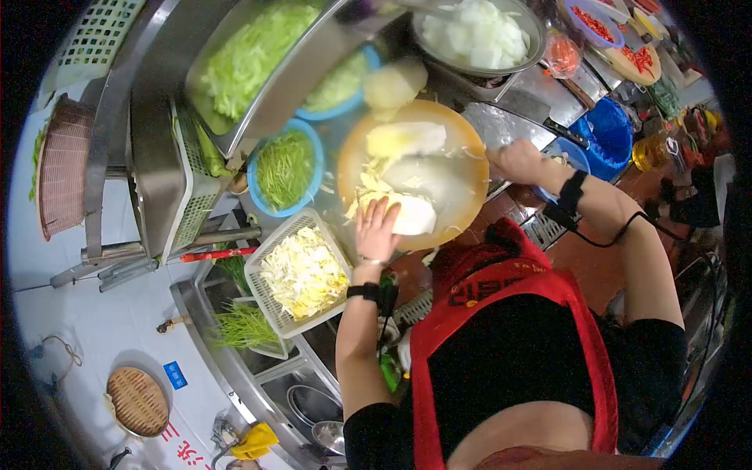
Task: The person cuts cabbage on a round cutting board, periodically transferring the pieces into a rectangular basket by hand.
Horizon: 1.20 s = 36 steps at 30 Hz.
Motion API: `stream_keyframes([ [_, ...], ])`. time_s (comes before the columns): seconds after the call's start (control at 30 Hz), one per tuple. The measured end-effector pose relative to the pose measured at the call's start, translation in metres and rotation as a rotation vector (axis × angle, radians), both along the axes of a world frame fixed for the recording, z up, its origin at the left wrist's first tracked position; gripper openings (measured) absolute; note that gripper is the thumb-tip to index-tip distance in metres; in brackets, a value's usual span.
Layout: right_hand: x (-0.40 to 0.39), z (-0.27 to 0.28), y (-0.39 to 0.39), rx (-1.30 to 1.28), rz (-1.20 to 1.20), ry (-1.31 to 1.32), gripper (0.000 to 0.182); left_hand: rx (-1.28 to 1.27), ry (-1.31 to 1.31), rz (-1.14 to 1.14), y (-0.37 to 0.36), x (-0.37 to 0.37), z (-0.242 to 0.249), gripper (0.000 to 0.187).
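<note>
A stainless steel kitchen counter [501, 121] carries a round wooden chopping board [462, 168] with pale cabbage pieces [407, 139] on it. Beside the board sit a blue bowl of green shreds [286, 168], a white plastic basket of chopped cabbage [301, 272], and a tilted steel tray of shredded greens [251, 59]. Farther along stand a metal bowl of what looks like sliced onion [474, 33] and a blue bucket [607, 137].
</note>
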State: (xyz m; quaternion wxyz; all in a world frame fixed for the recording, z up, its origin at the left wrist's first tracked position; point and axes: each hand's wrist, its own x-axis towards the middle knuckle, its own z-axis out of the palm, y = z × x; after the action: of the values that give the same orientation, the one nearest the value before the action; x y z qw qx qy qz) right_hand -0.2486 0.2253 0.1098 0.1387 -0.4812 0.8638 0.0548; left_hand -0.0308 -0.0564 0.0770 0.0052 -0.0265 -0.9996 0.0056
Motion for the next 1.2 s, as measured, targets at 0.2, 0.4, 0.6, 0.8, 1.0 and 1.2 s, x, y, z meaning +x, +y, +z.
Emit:
stream_keyframes([
  [0.2, -0.004, 0.004, -0.019, -0.151, -0.147, -0.023, 0.023, 0.041, 0.349, 0.095, 0.043, -0.045, -0.029, 0.051],
  [0.4, 0.048, 0.031, 0.021, -0.149, -0.211, -0.165, 0.022, -0.025, 0.351, 0.234, 0.065, -0.05, -0.036, 0.052],
  [0.6, 0.06, 0.027, 0.01, -0.1, -0.167, -0.218, 0.019, 0.0, 0.271, 0.232, 0.061, -0.056, -0.038, 0.054],
  [0.8, 0.065, -0.029, -0.037, -0.08, -0.159, -0.234, 0.02, 0.144, 0.181, 0.241, 0.051, -0.051, -0.03, 0.056],
  [1.0, 0.055, -0.014, -0.012, -0.166, -0.247, -0.31, 0.022, 1.042, -0.331, 0.446, -0.029, -0.07, -0.032, 0.06],
  [1.2, 0.042, -0.002, 0.046, -0.461, -0.427, -0.195, 0.024, 0.466, -0.345, 0.381, -0.013, -0.083, 0.015, 0.053],
])
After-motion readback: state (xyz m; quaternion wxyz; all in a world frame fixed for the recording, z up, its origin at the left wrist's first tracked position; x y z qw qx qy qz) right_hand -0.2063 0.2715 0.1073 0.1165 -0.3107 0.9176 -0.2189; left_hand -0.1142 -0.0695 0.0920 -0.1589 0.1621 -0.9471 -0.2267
